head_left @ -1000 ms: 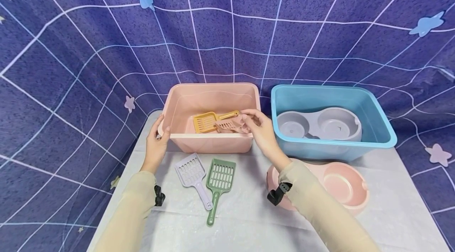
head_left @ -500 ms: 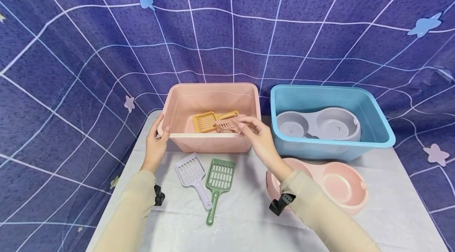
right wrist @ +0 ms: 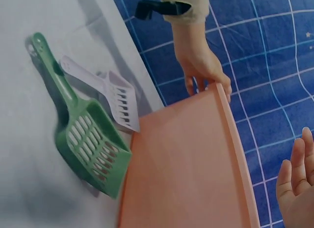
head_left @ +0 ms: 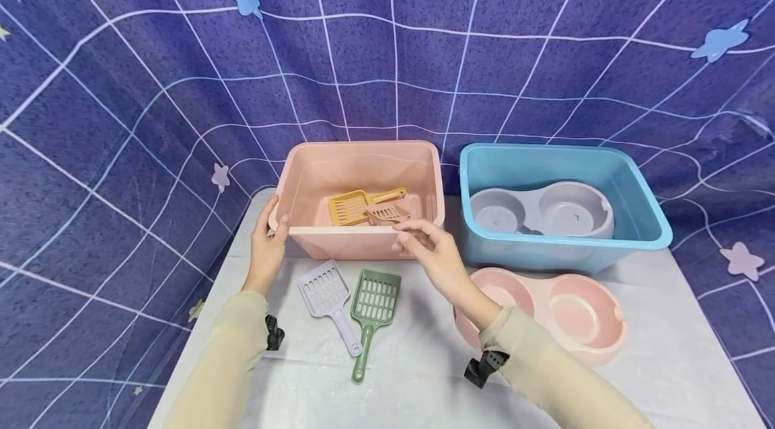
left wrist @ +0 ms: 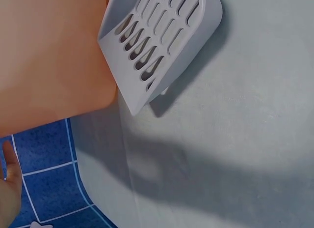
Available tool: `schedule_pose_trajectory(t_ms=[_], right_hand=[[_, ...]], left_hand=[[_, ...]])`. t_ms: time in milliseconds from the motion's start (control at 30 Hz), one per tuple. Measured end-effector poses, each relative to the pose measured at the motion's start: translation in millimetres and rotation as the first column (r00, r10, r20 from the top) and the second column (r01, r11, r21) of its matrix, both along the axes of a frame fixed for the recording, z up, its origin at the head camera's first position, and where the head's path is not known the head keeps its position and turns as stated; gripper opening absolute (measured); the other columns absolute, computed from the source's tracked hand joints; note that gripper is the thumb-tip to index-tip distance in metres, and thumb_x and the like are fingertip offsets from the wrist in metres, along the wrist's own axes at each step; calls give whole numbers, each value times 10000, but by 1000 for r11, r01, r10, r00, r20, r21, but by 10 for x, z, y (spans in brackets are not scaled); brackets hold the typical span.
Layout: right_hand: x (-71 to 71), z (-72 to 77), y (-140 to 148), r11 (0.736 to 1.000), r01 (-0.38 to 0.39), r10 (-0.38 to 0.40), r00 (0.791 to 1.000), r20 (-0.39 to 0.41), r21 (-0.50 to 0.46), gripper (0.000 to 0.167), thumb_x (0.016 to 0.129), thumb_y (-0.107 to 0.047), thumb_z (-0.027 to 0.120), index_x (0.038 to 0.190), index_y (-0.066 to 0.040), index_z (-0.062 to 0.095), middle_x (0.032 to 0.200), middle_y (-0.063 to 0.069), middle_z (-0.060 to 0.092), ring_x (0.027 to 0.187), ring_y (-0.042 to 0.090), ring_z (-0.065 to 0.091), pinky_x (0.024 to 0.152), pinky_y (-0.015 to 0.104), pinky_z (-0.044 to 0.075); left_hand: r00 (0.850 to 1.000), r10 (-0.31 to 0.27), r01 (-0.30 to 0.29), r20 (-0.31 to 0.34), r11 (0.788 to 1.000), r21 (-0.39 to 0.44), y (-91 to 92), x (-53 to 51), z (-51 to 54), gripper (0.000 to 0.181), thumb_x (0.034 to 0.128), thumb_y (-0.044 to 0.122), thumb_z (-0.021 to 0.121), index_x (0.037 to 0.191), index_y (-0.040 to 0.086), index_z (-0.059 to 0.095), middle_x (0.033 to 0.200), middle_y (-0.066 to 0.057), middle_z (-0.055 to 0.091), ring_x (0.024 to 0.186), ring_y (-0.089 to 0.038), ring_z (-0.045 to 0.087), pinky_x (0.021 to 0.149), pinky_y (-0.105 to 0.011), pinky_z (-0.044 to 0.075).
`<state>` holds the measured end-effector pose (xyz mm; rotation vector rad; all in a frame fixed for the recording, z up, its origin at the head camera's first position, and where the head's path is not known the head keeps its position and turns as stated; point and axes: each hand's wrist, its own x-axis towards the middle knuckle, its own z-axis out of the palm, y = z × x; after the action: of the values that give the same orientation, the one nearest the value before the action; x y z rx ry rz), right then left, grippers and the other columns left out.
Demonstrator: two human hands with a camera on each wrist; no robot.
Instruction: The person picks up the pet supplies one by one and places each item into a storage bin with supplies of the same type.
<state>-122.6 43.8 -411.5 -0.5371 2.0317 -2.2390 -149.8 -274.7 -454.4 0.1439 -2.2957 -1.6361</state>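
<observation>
My left hand (head_left: 266, 251) grips the front left corner of the pink litter box (head_left: 357, 244); the right wrist view shows its fingers over the rim. My right hand (head_left: 437, 257) is at the box's front rim, and in the right wrist view its fingers (right wrist: 298, 159) look loosely straight, with nothing held. Inside the box lie a yellow litter scoop (head_left: 349, 208) and a pink litter scoop (head_left: 389, 214), the pink one tilted and partly overlapping the yellow. The pink scoop's handle is mostly hidden behind the front wall and my right hand.
A lilac scoop (head_left: 325, 289) and a green scoop (head_left: 375, 298) lie before the pink box. To the right stands a blue litter box (head_left: 563, 255) with a grey double bowl (head_left: 572, 210) inside. A pink double bowl (head_left: 578, 318) sits in front, partly under my right forearm.
My right hand has moved away from the pink scoop, down and toward me, from inside the box to its front rim. The pink scoop stays put. My left hand keeps its place.
</observation>
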Motion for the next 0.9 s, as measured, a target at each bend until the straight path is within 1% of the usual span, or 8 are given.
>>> schedule_pose_trajectory(t_ms=[33,100,200,267,500,667,767,900], right_hand=[[20,-21,2,1000,-10,10,1000,-2,-4,229,987,-81,603,1161,65,640,968,175,671,894,200,672,837,410,575],[60,-61,11,1000,-19,19,1000,-4,6,219,988,-77,599,1155,57,643,940,163,675,879,169,666,831,393,575],[117,-134,16,999,-31,31,1000,2,22,211,988,-77,598,1148,52,645,906,164,679,857,175,656,802,346,568],[151,-193,15,999,-40,40,999,14,33,216,987,-78,598,1147,60,644,905,170,683,852,189,652,782,314,559],[253,-408,12,998,-59,57,997,60,32,220,990,-80,595,1138,77,637,909,280,658,794,133,634,747,281,546],[294,-538,-10,999,-33,30,995,98,23,227,988,-90,601,1129,84,640,899,340,641,754,189,627,706,257,525],[322,-605,-22,1000,-8,7,991,133,10,240,987,-90,599,1128,102,632,866,276,667,744,218,622,689,239,508],[364,-700,-30,1000,21,-22,982,187,5,221,984,-92,603,1108,87,642,848,169,687,749,209,624,714,285,533]], left_hand=[[1000,-1,1,-5,1000,5,2,0,-6,527,1038,138,501,1531,43,344,1601,-99,282,1402,-288,340,1080,-405,381],[1000,0,0,-9,1000,10,9,3,-18,524,1037,134,499,1528,34,344,1598,-107,285,1400,-287,341,1067,-358,391],[1000,3,-3,-8,1000,16,13,4,-34,525,1037,139,501,1527,33,346,1596,-104,291,1396,-275,344,1013,-256,398],[1000,9,-9,-7,1000,19,11,2,-42,522,1036,142,502,1525,38,352,1596,-94,293,1396,-269,344,970,-226,395],[1000,16,-16,-4,1000,21,5,-10,-38,523,1036,148,503,1528,54,354,1599,-71,291,1405,-254,338,1008,-251,398],[1000,18,-18,-3,1000,22,-2,-13,-22,527,1037,149,501,1532,54,346,1592,-73,301,1394,-260,354,1054,-333,400],[1000,19,-19,3,1000,21,-4,-13,-18,529,1037,148,501,1533,56,344,1594,-68,299,1397,-264,352,1072,-354,396],[1000,25,-26,9,1000,15,2,-4,-19,525,1037,147,499,1533,62,349,1591,-68,306,1393,-262,355,1039,-288,403]])
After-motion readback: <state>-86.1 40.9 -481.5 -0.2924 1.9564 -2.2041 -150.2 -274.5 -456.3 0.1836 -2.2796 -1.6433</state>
